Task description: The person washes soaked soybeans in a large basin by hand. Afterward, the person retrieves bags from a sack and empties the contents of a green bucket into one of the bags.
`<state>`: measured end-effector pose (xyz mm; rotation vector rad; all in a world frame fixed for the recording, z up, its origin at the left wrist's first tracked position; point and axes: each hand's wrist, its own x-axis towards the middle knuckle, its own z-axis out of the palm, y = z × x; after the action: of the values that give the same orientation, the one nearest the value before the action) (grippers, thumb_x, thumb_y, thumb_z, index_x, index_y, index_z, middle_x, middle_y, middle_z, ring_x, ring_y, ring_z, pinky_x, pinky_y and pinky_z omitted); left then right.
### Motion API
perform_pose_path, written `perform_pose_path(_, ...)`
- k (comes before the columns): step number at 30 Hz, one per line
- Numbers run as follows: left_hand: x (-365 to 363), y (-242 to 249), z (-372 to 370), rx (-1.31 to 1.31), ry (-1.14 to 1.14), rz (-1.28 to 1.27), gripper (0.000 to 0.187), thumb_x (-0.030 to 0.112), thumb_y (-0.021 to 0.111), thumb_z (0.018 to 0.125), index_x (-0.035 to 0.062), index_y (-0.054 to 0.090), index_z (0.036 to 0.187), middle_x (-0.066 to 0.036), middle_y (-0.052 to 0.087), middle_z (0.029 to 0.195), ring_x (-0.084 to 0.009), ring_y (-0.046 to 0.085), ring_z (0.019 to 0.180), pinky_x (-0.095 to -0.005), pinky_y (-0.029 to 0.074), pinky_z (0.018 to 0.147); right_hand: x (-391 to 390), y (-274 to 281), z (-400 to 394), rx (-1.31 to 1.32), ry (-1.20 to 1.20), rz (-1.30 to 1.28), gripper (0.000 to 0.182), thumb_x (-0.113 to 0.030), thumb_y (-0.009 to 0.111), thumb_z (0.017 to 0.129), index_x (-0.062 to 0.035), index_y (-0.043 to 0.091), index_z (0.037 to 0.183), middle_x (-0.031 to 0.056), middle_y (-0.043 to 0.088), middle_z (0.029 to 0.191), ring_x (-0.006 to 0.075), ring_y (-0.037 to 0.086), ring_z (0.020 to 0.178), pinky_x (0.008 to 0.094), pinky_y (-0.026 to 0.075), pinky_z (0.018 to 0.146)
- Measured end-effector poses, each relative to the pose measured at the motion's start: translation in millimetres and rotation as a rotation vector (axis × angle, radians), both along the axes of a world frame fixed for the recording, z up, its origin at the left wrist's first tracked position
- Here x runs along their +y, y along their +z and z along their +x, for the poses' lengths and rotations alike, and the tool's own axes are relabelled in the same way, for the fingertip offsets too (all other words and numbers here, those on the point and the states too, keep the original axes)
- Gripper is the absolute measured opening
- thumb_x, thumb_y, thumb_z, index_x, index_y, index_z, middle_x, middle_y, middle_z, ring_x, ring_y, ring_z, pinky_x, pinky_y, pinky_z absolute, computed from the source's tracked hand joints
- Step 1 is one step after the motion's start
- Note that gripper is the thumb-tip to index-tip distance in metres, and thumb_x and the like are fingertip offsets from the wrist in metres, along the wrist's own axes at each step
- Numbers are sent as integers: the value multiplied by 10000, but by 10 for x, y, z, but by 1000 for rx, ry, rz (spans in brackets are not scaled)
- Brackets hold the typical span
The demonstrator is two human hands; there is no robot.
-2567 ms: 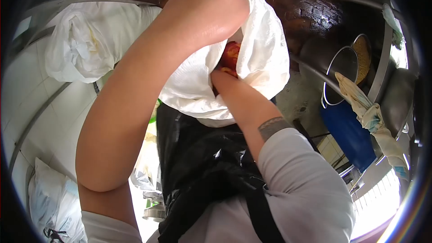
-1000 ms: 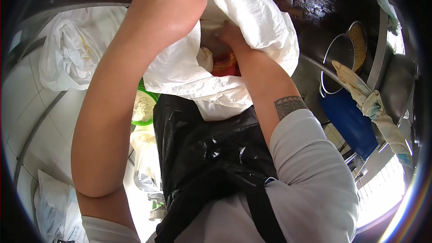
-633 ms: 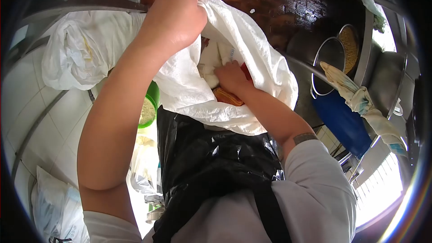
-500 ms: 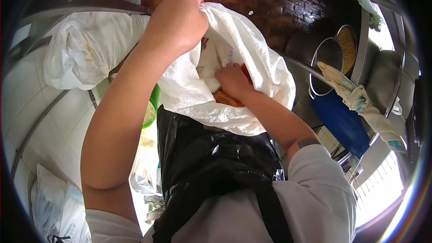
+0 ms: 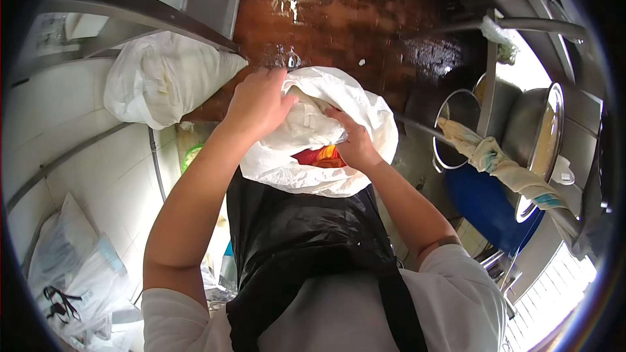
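Wet reddish-brown floor (image 5: pixel 339 13) behind; left hand (image 5: pixel 261 101) at an open white woven sack's (image 5: pixel 277 171) rim, can't tell if it's gripping; right hand (image 5: pixel 358 146), fingers clamped on a crumpled white bundle (image 5: pixel 313 132) inside; looks mid-rummage; next move needs the mouth wide.

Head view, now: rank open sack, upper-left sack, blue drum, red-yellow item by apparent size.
1. Open sack
2. Upper-left sack
3. Blue drum, partly hidden
4. Red-yellow item, partly hidden

Visible areas only; true sizes unsure.
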<state>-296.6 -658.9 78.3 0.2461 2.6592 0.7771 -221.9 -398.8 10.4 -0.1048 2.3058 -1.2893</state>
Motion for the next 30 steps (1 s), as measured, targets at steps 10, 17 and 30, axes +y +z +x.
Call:
perform_pose_path(10, 55, 213, 1086, 272, 327, 170, 556, 348, 756, 932, -46, 591, 1287, -261, 645, 1227, -462, 600, 1173, -507, 489, 996, 288, 424, 39, -61, -166, 0, 595, -116, 761, 908, 57, 541, 1433, 194, 692, 1281, 221, 654, 1159, 329, 507, 1003)
perform_pose_path(17, 940, 145, 1515, 341, 268, 23, 1168, 378, 930, 695, -154, 288, 1514, -397, 421, 1478, -499, 463, 1388, -491, 395, 1170, 40, 715, 49, -36, -260, -224, 355, -158, 807, 857, 37, 667, 1118, 152, 703, 1052, 264, 693, 945, 392, 549, 852)
perform_pose_path(30, 607, -46, 1357, -295, 702, 550, 376, 145, 584, 883, -35, 684, 1198, -277, 736, 1066, -434, 704, 1042, -470, 533, 917, 264, 881, 91, 316, 311, 176, 691, -433, 865, 807, -73, 624, 1345, 191, 587, 1422, 385, 498, 1376, 506, 414, 1115)
